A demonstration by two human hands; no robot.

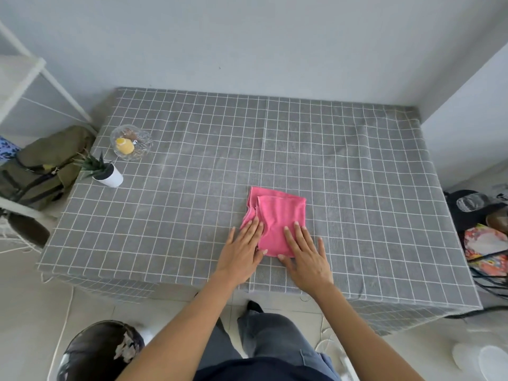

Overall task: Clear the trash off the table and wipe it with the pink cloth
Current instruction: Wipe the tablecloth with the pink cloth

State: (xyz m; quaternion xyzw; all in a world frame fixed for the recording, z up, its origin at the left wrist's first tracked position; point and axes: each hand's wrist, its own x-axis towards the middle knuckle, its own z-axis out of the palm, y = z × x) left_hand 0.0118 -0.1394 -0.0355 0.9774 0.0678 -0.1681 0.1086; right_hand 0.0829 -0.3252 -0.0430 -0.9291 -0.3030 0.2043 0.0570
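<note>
Here both hands lie flat, fingers spread and gripping nothing: the left hand [243, 250] presses the near-left edge of the pink cloth [276, 221], the right hand [306, 255] its near-right corner, probably to flatten the fold. The cloth sits near the front middle of the table [357, 174]. No trash shows on top; a glass bowl [131, 142] and potted plant [105, 171] stand far left. The bin [101, 350] below is cut off, its contents unclear.
</note>
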